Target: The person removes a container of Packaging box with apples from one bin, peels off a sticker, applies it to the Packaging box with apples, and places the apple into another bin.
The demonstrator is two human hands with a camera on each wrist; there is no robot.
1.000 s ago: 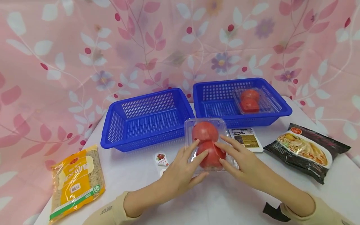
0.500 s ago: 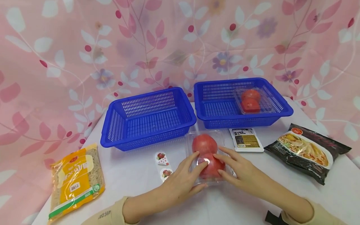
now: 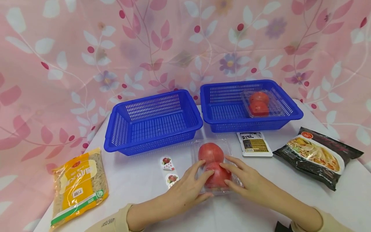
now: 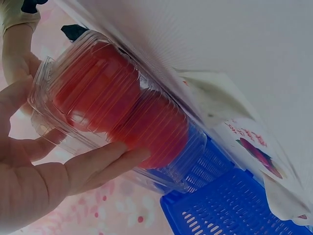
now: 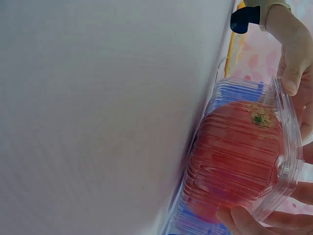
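Observation:
In the head view, a clear plastic box of two tomatoes lies on the white table between both hands. My left hand holds its left side, two fingertips on the lid above the nearer tomato. Opposite it, my right hand grips the right side with several fingertips on the lid. In the left wrist view, the left fingers reach down the ribbed wall below the rim. The right wrist view has right fingertips bent around the wall and others over the lid.
Behind are two blue baskets: the left one and the right one, which holds another tomato box. Fruit stickers lie left of the hands. A yellow bag, a white packet and a black noodle bag surround the workspace.
The box has come down and toward the body with both hands on it, mostly in the first half second. A gap now separates it from the baskets, and more stickers show.

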